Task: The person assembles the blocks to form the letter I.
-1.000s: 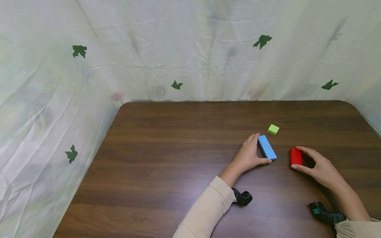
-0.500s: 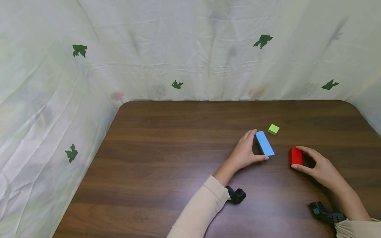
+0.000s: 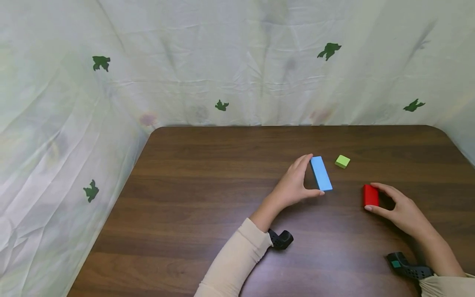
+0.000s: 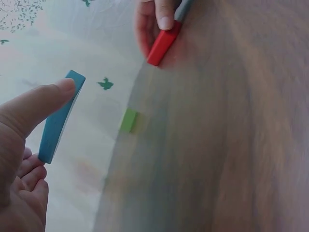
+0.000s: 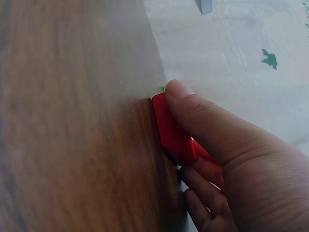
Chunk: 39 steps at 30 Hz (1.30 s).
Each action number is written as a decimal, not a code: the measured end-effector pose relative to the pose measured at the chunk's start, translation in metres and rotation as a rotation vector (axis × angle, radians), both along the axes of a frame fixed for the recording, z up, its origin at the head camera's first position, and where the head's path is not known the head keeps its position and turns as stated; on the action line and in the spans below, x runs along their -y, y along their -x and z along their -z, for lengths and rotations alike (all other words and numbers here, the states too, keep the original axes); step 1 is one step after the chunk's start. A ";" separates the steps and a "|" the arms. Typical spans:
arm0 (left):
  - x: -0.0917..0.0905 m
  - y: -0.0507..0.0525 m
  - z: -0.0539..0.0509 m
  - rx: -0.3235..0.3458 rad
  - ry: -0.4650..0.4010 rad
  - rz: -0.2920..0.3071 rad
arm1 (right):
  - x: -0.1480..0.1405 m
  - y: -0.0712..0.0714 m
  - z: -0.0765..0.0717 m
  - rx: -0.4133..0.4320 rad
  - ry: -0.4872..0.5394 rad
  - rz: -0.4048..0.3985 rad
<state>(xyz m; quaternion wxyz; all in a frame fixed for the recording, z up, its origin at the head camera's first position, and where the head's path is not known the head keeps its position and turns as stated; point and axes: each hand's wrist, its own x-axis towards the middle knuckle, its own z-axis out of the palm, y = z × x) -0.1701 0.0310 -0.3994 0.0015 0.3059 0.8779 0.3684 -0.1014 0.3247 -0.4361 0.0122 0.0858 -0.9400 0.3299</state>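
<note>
A long blue block (image 3: 321, 173) is pinched at its two ends between the thumb and fingers of my left hand (image 3: 291, 184). In the left wrist view the blue block (image 4: 60, 121) appears raised off the table. My right hand (image 3: 406, 212) holds a shorter red block (image 3: 370, 195) between thumb and fingers, low at the tabletop. The right wrist view shows the red block (image 5: 171, 128) under the thumb, close against the wood. Behind and between the hands, a small green block (image 3: 342, 161) lies on the table, touched by neither.
The brown wooden table (image 3: 185, 198) has rounded far corners. A pale cloth (image 3: 178, 62) with green bird shapes hangs behind it and along the left side. Each wrist wears a black camera, such as the left wrist camera (image 3: 281, 239).
My left hand has moved left and away from me with the blue block, widening the space between it and the red block. The right hand and green block have stayed in place.
</note>
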 end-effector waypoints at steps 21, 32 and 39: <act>0.058 -0.008 -0.002 -0.032 0.096 0.085 | -0.001 -0.001 -0.001 0.037 -0.012 0.002; 0.071 -0.011 0.012 0.067 0.112 0.077 | -0.001 -0.001 -0.001 0.025 -0.002 0.005; 0.073 -0.011 0.022 0.102 0.094 0.075 | -0.001 0.000 0.000 0.020 0.002 0.003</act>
